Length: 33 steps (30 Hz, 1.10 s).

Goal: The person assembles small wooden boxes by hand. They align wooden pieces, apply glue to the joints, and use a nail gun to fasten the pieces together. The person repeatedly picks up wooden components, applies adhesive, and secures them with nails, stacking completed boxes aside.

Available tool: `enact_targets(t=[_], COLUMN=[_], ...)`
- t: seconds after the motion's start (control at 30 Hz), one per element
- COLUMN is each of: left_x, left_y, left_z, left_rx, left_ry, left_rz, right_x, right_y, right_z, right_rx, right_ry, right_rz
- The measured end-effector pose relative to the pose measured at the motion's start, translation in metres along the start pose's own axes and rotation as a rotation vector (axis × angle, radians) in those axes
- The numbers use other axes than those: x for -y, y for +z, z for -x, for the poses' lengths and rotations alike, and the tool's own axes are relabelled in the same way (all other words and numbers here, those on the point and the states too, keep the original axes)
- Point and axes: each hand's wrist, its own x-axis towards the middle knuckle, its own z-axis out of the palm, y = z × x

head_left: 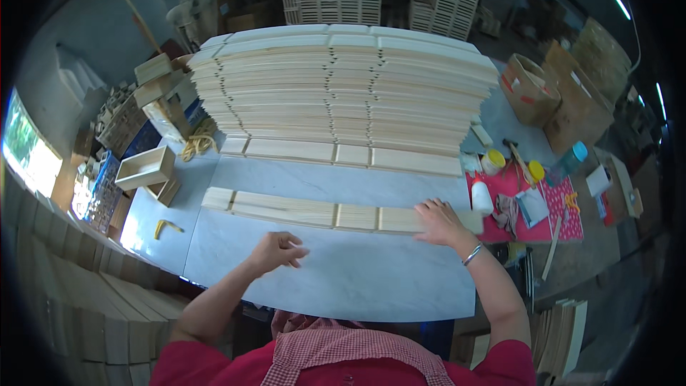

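Note:
A long, pale wooden board (286, 209) with grooves cut across it lies crosswise on the white tabletop in front of me. My right hand (439, 223) spans the board near its right end, the fingers at the far edge and the thumb by the near one. Short of the board's near edge hovers my left hand (277, 251), its fingers loosely bent and apart, with nothing seen in it. Behind the board rises a tall stack of similar grooved boards (293, 93), with one board (286, 150) lying along its foot.
At left are a small wooden box (146, 168), a yellow angled tool (166, 227) and a coil of cord (199, 144). On the right, a pink cloth (514, 204) bears a white bottle (481, 196), a hammer (520, 161) and yellow-lidded jars (493, 161). Cardboard boxes (530, 89) stand beyond.

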Motion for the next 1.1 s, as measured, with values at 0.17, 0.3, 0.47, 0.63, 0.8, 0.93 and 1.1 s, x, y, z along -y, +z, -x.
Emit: enact_targets(t=[0.17,0.3,0.47,0.63,0.8,0.93,1.1], left_x=[0.018,0.041,0.055,0.099,0.158,0.038,0.049], left_y=[-0.098,-0.160,-0.188,-0.212,-0.268,-0.130,-0.157], left_z=[-0.028,-0.069,-0.093,-0.118,-0.089,-0.029,-0.056], left_rx=[-0.544,-0.243,-0.252,-0.406,-0.362,-0.034,-0.106], left_ry=[0.622,0.282,0.400,0.633,0.538,0.306,0.453], left_rz=[-1.116,-1.277,-1.109,-1.118,-1.174,-1.281,-1.161], right_x=[-0.003,-0.008,-0.019,-0.019,0.017,0.000,0.009], right_y=[0.008,0.009,0.021,0.026,-0.008,0.055,0.040], right_z=[-0.010,-0.016,-0.019,-0.022,-0.032,0.037,0.020], right_rx=[0.151,0.230,0.186,0.120,0.150,0.065,-0.001], right_ry=[0.052,0.071,0.037,0.013,0.034,0.152,0.235], right_rz=[0.020,-0.006,0.023,0.033,0.004,0.054,0.110])
